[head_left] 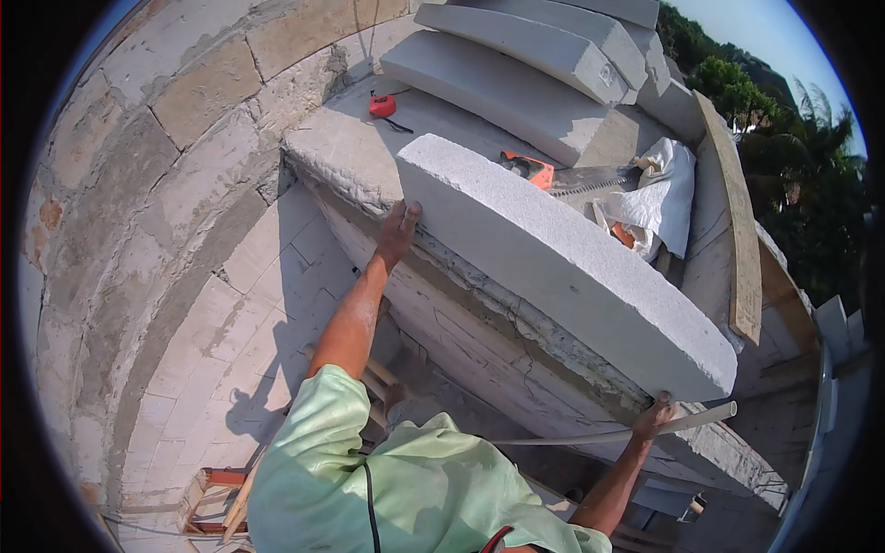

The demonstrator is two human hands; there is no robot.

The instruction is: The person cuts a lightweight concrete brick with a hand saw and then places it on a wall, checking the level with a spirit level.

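A long pale lightweight concrete block (562, 286) stands on its edge along the rough concrete ledge (525, 309), slanting from upper left to lower right. My left hand (399, 230) grips its left end, with the fingertips against the near face and the rest of the grip partly hidden. At the lower right end, my right hand (653, 415) is closed at the block's bottom corner; its underside fingers cannot be seen. A grey pipe (705, 419) passes right beside my right wrist.
Several more blocks (498, 83) lie stacked behind. On the slab are a red tape measure (381, 105), an orange-handled handsaw (530, 170) and a white sack (666, 189). A wooden plank (733, 221) edges the right side. Below the ledge is a deep drop beside a block wall (230, 332).
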